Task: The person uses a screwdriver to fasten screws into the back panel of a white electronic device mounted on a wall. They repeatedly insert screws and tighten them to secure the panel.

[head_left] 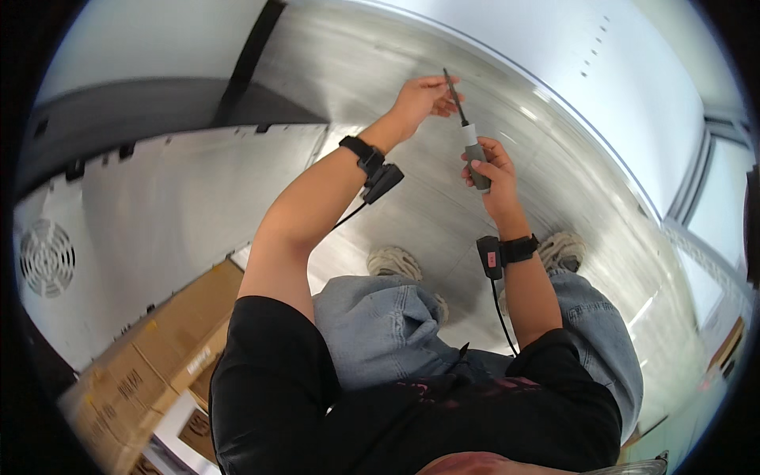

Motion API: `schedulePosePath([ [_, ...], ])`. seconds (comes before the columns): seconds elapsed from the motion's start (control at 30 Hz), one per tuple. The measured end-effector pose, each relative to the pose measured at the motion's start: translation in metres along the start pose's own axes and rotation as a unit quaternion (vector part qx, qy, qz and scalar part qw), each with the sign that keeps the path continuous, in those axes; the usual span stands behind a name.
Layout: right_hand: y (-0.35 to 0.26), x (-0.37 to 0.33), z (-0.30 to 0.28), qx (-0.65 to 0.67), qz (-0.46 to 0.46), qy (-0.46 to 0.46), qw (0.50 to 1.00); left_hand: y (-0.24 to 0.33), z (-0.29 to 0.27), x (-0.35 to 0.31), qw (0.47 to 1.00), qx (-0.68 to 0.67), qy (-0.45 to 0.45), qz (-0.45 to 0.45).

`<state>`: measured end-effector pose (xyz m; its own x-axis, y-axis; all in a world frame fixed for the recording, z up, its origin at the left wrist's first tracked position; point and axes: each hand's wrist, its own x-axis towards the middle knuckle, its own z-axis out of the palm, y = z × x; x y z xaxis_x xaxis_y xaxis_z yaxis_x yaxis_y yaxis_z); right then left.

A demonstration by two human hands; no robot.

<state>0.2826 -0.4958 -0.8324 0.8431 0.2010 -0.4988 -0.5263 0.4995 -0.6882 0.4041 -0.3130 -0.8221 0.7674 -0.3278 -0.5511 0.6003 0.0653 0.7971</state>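
My right hand is closed round the grey handle of a screwdriver. The tool has a pale collar and a long, thin, dark shaft that points up and slightly left, away from me. Beside the upper part of the shaft is my left hand, its fingers loosely bent and apart. The shaft crosses in front of those fingertips; whether they touch it, I cannot tell. Both hands are held out over the floor, in front of my knees.
On the left stands a pale metal panel with a round vent. Cardboard boxes lie below it. A white, curved-looking panel borders the far right side. My shoes are on the grey floor. Each wrist wears a strapped device with a cable.
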Motion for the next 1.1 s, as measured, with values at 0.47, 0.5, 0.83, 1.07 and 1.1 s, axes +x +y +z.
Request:
schedulePosePath([
  [0.47, 0.08, 0.006, 0.096, -0.114, 0.234, -0.058, 0.964, -0.092, -0.122, -0.109, 0.946, -0.227, 0.231, -0.005],
  [0.5, 0.084, 0.008, 0.098, -0.11, 0.235, -0.052, 0.964, -0.096, -0.128, -0.108, 0.941, -0.231, 0.248, -0.006],
  [0.83, 0.104, 0.025, 0.116, -0.129, 0.246, -0.027, 0.96, -0.112, -0.162, -0.097, 0.917, -0.243, 0.317, -0.002],
  [1.07, 0.106, 0.033, 0.118, -0.105, 0.252, -0.023, 0.962, -0.111, -0.168, -0.095, 0.911, -0.251, 0.326, 0.001],
  [1.1, 0.107, 0.034, 0.117, -0.099, 0.252, -0.024, 0.962, -0.11, -0.169, -0.095, 0.912, -0.251, 0.325, 0.002],
])
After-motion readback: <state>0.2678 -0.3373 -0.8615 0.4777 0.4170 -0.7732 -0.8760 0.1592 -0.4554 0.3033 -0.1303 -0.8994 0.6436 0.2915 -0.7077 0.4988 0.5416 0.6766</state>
